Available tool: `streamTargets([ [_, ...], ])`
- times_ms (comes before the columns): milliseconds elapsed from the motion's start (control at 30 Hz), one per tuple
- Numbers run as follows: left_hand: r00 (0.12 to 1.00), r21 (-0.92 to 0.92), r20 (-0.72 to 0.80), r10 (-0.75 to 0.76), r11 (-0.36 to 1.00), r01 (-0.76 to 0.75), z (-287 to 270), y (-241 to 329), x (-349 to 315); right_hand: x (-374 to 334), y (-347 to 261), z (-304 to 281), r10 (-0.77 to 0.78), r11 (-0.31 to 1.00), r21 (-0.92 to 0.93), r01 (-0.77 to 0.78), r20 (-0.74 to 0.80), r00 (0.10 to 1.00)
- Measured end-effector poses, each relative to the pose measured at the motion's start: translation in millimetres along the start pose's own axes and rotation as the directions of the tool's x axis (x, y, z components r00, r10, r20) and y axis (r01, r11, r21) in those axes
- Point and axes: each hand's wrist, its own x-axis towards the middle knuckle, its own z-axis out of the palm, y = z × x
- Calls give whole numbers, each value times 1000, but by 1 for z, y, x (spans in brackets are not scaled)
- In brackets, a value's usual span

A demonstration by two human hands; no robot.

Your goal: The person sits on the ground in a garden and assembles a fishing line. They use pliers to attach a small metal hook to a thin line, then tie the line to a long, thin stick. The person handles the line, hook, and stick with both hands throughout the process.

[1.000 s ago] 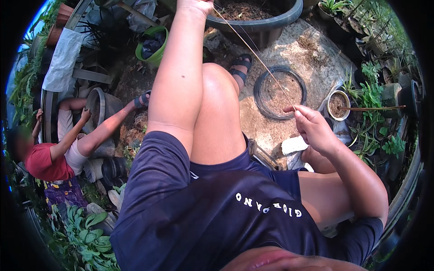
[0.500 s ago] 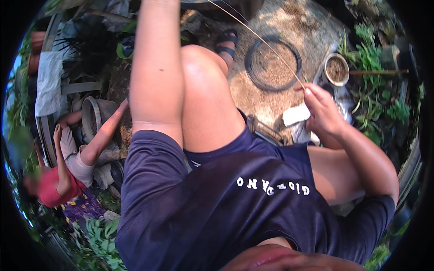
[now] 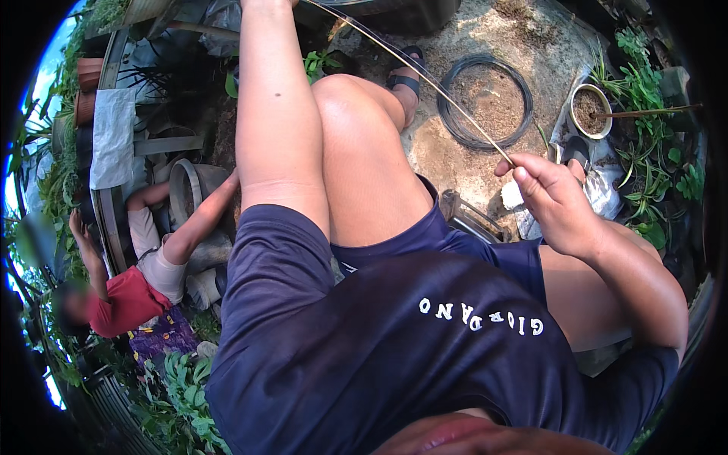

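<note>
- Right hand (image 3: pixel 557 199) pinches the near end of a slim, tan, wood-like stick (image 3: pixel 440 88)!
- It slants up-left, toward the left hand: out of frame, grip unknown.

We lost the left hand past the top edge, plus the far end of the thin stick (image 3: pixel 440 87) and part of the dark tub (image 3: pixel 417 17). Right hand (image 3: pixel 552 196) hid some of the white block (image 3: pixel 513 198). Co-worker's head (image 3: pixel 73 304) was blurred.
</note>
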Motion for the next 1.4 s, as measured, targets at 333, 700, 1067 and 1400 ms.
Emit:
streamTargets([
  [333,808,-378,-369,-459,869,321,66,6,-78,5,7,10,-113,992,52,114,-15,993],
  [700,932,-109,122,341,938,-329,148,-2,-157,-4,45,17,3,978,-208,19,105,995],
  [1067,854,-178,288,433,901,-397,174,15,-232,-5,53,15,41,958,-284,46,293,955],
  [1400,983,-275,-115,143,946,-169,2,62,-65,6,9,-11,69,952,294,-87,72,995],
])
